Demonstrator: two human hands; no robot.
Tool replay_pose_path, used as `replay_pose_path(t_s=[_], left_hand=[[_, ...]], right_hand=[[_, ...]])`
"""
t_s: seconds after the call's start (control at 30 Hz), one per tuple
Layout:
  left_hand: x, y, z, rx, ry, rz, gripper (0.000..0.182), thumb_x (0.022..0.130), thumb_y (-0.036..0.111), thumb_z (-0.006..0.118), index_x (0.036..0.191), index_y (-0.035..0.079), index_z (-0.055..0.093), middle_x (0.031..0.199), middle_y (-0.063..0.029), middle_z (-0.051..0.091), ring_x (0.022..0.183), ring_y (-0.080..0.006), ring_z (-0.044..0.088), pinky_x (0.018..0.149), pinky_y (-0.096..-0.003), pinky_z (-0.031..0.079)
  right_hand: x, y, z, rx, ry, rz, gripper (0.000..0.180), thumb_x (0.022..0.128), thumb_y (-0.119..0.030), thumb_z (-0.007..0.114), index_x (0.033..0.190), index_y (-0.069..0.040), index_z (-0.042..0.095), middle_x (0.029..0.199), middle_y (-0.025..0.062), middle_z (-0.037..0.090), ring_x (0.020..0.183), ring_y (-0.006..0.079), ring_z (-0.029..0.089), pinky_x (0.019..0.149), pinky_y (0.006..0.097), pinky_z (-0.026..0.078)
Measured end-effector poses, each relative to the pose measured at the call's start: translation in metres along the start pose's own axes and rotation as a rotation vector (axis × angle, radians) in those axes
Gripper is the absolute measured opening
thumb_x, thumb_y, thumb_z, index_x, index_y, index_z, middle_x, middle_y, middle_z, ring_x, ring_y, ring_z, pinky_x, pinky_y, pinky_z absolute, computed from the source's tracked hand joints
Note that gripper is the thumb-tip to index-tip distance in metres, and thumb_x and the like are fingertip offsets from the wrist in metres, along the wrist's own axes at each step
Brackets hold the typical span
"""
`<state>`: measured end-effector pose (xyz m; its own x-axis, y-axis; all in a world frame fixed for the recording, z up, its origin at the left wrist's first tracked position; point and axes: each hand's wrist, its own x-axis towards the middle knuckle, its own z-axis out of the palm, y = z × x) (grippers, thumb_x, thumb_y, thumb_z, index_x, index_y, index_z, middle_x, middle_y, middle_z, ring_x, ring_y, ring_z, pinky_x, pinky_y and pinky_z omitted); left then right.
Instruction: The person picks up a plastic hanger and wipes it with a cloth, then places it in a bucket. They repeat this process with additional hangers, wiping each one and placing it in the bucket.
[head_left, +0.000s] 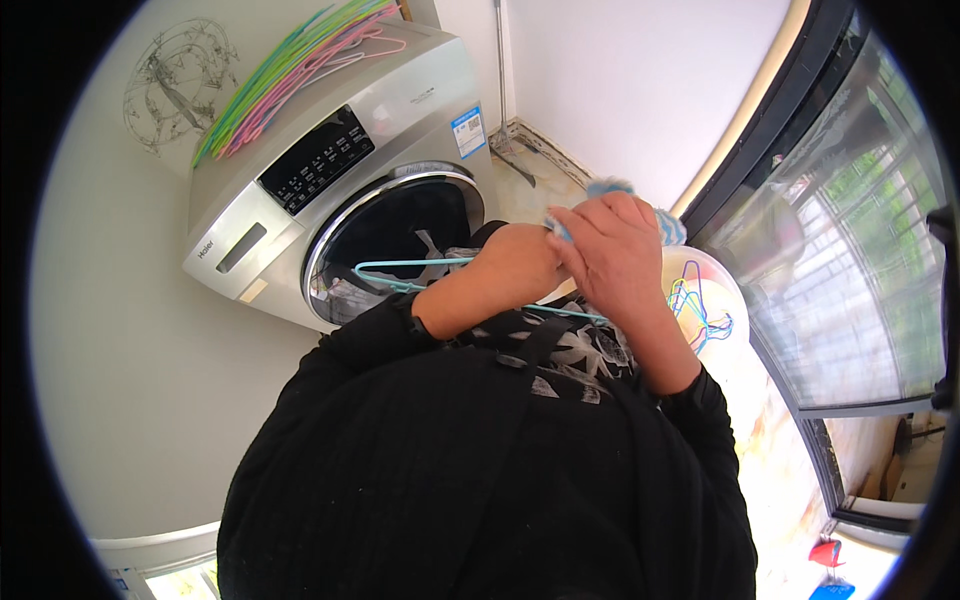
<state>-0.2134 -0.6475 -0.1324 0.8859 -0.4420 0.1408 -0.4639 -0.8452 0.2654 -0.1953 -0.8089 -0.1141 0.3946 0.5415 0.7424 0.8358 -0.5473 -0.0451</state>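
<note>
My left hand (521, 259) and my right hand (615, 251) meet in front of my body. Between and behind them is a fuzzy blue-and-white striped cloth (670, 227), gripped by my right hand; its edge also shows at the fingers of both hands. Whether my left fingers close on the cloth is hidden. A light-blue clothes hanger (409, 263) passes below my left forearm and hands, partly covered. Patterned black-and-white fabric (581, 352) lies beneath my wrists.
A Haier front-loading washing machine (337, 180) stands at the left, with many coloured hangers (300, 67) on top. A round wire drying rack (180, 86) is at its far side. A pale basin (739, 300) with several small hangers (697, 311) stands at right, near a glass door (847, 262).
</note>
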Motion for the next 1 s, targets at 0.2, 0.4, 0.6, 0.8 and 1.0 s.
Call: replay_pose_path(t_s=[0.2,0.4,0.6,0.8,1.0], left_hand=[[-0.005,-0.001,-0.003,-0.079,0.107,0.128,0.024,0.089,0.029,0.056,0.082,0.007,0.059,0.068,-0.0146,0.059,0.067,-0.0366,0.059,0.058,-0.0464,0.045],[-0.008,-0.009,-0.013,-0.071,0.114,0.026,0.024,0.091,0.029,0.054,0.083,0.007,0.058,0.07,-0.0141,0.06,0.069,-0.0361,0.059,0.059,-0.0457,0.045],[0.003,-0.01,-0.012,-0.318,0.146,-0.057,0.026,0.093,0.03,0.053,0.086,0.005,0.059,0.074,-0.0164,0.061,0.071,-0.0384,0.059,0.06,-0.0457,0.044],[0.01,-0.022,0.002,-0.549,0.093,-0.144,0.021,0.091,0.019,0.052,0.086,0.001,0.061,0.077,-0.0177,0.061,0.072,-0.0326,0.06,0.065,-0.0383,0.046],[0.012,-0.04,0.022,-0.88,-0.105,-0.263,0.016,0.091,0.013,0.054,0.092,-0.001,0.063,0.076,-0.0051,0.061,0.07,-0.0118,0.054,0.067,-0.0279,0.045]], right_hand=[[-0.007,0.025,-0.001,0.01,0.03,0.228,0.016,0.083,-0.022,0.068,0.082,-0.007,0.065,0.066,0.0069,0.055,0.057,0.0222,0.05,0.053,0.0315,0.041],[-0.004,0.044,-0.008,0.524,0.138,0.818,0.029,0.092,-0.028,0.059,0.08,-0.002,0.061,0.06,0.0048,0.052,0.054,0.019,0.045,0.052,0.0293,0.039],[-0.009,0.019,-0.001,0.258,0.556,0.331,0.023,0.077,-0.011,0.065,0.099,-0.01,0.069,0.108,0.0108,0.06,0.098,0.0298,0.055,0.088,0.037,0.042],[-0.027,0.009,0.051,0.171,0.163,0.216,0.037,0.075,-0.005,0.065,0.112,-0.006,0.066,0.131,0.017,0.052,0.116,0.0384,0.05,0.098,0.0442,0.04],[-0.049,0.025,0.051,0.431,0.105,0.206,0.035,0.076,-0.006,0.068,0.11,-0.002,0.063,0.126,0.0155,0.055,0.1,0.0332,0.059,0.089,0.039,0.046]])
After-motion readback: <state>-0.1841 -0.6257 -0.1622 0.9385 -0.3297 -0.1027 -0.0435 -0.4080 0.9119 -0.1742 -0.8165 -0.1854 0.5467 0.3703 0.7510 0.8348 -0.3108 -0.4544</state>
